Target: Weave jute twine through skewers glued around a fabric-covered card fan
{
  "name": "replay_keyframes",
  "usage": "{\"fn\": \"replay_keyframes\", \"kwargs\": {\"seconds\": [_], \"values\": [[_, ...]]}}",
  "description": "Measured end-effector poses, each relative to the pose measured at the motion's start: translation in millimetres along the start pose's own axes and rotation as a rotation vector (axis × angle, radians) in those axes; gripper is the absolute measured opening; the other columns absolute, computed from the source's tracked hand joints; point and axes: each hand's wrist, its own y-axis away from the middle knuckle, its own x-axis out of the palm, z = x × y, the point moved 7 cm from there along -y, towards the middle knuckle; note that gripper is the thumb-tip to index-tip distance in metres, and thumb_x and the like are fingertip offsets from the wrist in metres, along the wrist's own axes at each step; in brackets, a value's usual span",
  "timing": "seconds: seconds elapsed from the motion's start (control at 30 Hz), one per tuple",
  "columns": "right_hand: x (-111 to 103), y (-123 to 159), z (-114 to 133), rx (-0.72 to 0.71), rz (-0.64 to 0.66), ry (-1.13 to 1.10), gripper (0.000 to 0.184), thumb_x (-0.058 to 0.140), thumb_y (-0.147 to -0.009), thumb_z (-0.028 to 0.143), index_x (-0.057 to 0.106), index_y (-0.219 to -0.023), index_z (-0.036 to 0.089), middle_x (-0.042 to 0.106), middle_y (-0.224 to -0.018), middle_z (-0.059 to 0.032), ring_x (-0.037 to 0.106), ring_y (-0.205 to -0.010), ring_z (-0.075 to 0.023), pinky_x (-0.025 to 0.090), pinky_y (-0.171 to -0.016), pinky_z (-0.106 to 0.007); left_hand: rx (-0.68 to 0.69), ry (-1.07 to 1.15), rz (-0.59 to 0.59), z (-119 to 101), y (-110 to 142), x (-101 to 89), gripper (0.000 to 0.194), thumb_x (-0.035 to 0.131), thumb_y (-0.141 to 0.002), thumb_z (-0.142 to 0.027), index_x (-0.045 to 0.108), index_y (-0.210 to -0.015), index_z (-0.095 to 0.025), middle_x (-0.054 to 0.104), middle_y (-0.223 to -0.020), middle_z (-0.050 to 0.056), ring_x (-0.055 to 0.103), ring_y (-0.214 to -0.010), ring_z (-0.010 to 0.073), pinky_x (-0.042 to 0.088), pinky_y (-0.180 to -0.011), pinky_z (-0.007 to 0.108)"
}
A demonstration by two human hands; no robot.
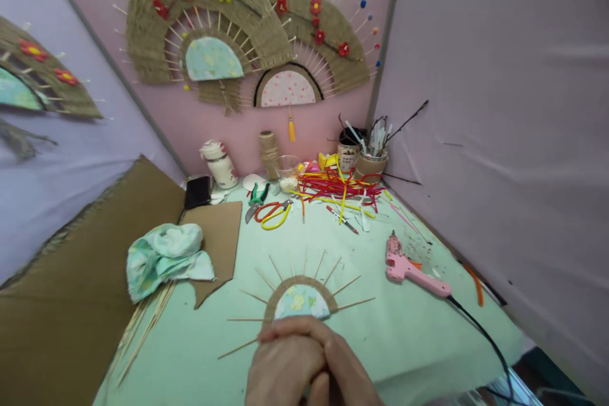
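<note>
My left hand (283, 365) and my right hand (349, 361) are clasped together at the bottom middle. The right one's fingers are folded over the back of the left, and no tool shows in either. Just beyond them lies a half-round fan piece (301, 299), with patterned pale blue cloth inside a brown rim. Thin wooden sticks (349, 285) spread out from that rim like rays. My hands cover part of its lower edge; whether they touch it I cannot tell.
A pink glue gun (413, 274) with a black cord lies right. Pliers (275, 212), red and yellow pipe cleaners (333, 187), twine (269, 155) and a white bottle (219, 163) are at the back. Crumpled cloth (166, 254), sticks (147, 323) and cardboard (71, 279) are left. Finished fans (209, 13) hang behind.
</note>
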Motion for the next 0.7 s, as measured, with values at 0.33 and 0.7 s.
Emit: {"fn": "replay_keyframes", "kwargs": {"seconds": [0.33,0.7], "values": [[-116.8,3.4,37.1,-0.236,-0.446,0.188,0.03,0.039,-0.093,0.035,0.064,-0.1,0.021,0.062,-0.103,-0.0099,0.061,-0.082,-0.0199,0.05,-0.08,-0.04,-0.178,-0.324,0.338,18.0,-41.6,10.7,0.082,0.066,-0.072,-0.032,0.023,-0.141,-0.022,0.029,-0.148,0.015,0.024,-0.137,0.0322,0.025,-0.107,0.054],[-134.4,6.9,28.2,-0.208,-0.486,0.307,0.028,0.042,-0.093,0.034,0.066,-0.092,0.019,0.063,-0.091,-0.0073,0.059,-0.071,-0.0166,0.048,-0.072,-0.037,-0.265,-0.258,0.491,39.2,-50.9,22.2,0.072,0.064,-0.075,-0.032,0.03,-0.137,-0.023,0.044,-0.137,0.013,0.039,-0.125,0.0303,0.03,-0.099,0.048]]}}
